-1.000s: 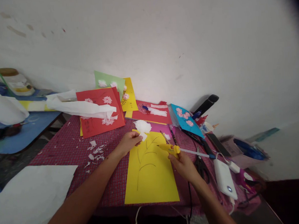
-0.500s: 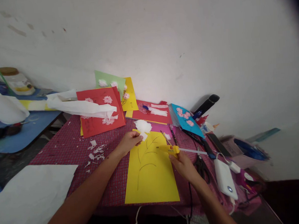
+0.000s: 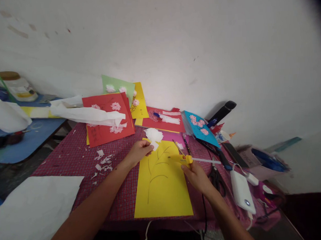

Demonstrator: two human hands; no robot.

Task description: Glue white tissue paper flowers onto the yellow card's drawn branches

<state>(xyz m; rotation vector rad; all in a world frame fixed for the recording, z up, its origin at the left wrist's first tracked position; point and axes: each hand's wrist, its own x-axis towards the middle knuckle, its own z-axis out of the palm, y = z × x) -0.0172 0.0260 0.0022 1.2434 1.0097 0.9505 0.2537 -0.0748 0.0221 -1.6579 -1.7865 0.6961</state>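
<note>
White wall (image 3: 156, 44) rises behind one table under a dark red checked cloth (image 3: 124, 202), where one yellow sheet (image 3: 168, 199) lies flat with a branch drawn on it. Over the sheet's right side, the right hand (image 3: 198, 177) grips one yellow glue gun (image 3: 180, 159), its nozzle above the drawing and one pale glue stick (image 3: 208, 161) jutting from its back. By the sheet's top left corner, the left hand (image 3: 139, 153) pinches one small piece of white paper (image 3: 154, 146) between thumb and fingers. At the sheet's top edge sits one white paper heap (image 3: 154, 135). Right of the sheet lie one pair of scissors (image 3: 214, 174) and one white power bank (image 3: 241, 187); beyond it to the right is one blue card (image 3: 198, 132) with three pink flowers. Several paper scraps (image 3: 99, 155) lie left of the sheet; farther left, one blue table (image 3: 45, 127) bears one jar (image 3: 18, 87).
</note>
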